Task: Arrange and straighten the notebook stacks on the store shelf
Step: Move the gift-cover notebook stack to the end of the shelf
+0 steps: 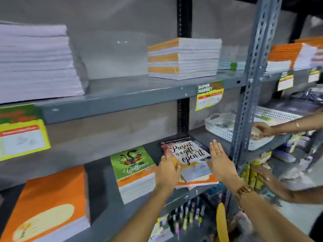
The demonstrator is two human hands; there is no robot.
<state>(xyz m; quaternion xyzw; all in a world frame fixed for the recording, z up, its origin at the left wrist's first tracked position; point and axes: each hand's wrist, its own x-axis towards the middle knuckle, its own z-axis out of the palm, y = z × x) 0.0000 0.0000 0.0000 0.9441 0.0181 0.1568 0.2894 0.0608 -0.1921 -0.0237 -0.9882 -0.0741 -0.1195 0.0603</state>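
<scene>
Grey metal shelf unit [122,95] fills the view, two tiers visible. Upper tier: tall white-edged paper stack [36,63] at 9 o'clock, orange-and-white notebook stack [183,58] at 12 o'clock. Lower tier: big orange notebook stack [50,206] at 7 o'clock, green-cover stack [134,172] just right of it, near centre. Target stack [190,163] at 5 o'clock from centre, top book reads "Present is a gift, open it", skewed against the orange books under it; front edge of the pile overhangs unevenly. Left hand [167,170] flat against the stack's left side, fingers straight, holding nothing. Right hand [220,161] flat and spread on the stack's right side, palm inward, also empty; contact with the books on that side can't be confirmed. White perforated basket [227,130] at 3 o'clock, a second person's hand [264,130] inside it; another of their hands [272,180] at 4 o'clock. Price tag [209,95] on the upper shelf lip, 1 o'clock.
</scene>
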